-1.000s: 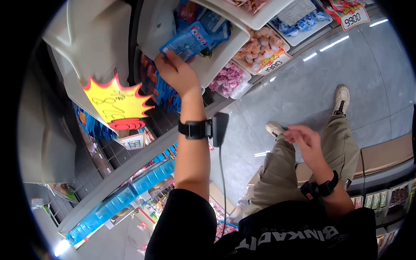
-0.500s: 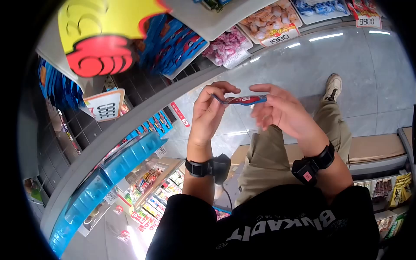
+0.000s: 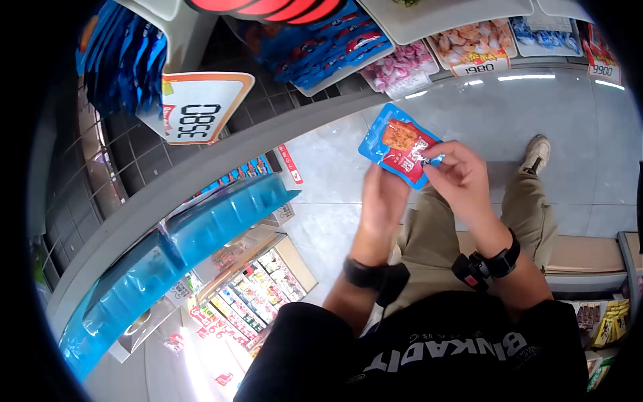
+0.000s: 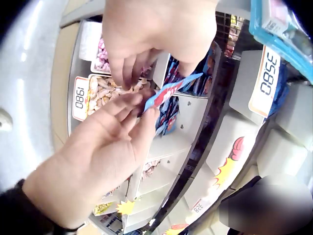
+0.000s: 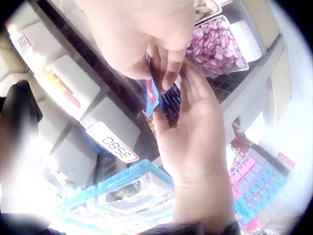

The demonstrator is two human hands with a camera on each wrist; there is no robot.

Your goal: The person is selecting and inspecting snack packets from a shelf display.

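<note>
A blue and red snack packet (image 3: 404,149), with a browned piece of food pictured on its front, is held over the aisle in front of the body. My left hand (image 3: 385,204) holds its lower left edge, partly hidden behind it. At the opposite edge, the thumb and fingers of my right hand (image 3: 462,181) pinch a corner. From the left wrist, the snack packet (image 4: 168,93) appears nearly edge-on between both hands. The right wrist view shows the left hand (image 5: 195,132) with its thumb against the packet's lower end.
Bins of blue packets (image 3: 321,50), pink-wrapped candy (image 3: 402,65) and orange-wrapped candy (image 3: 472,41) line the shelf ahead. A price card (image 3: 204,110) stands out from the shelf at left, above a blue plastic tray (image 3: 221,221). Behind the legs runs a low shelf (image 3: 583,253).
The left hand drew the packet out of a shelf bin and brought it to the right hand. Since then the packet has been turned face-up, and the right hand has come to pinch its corner.
</note>
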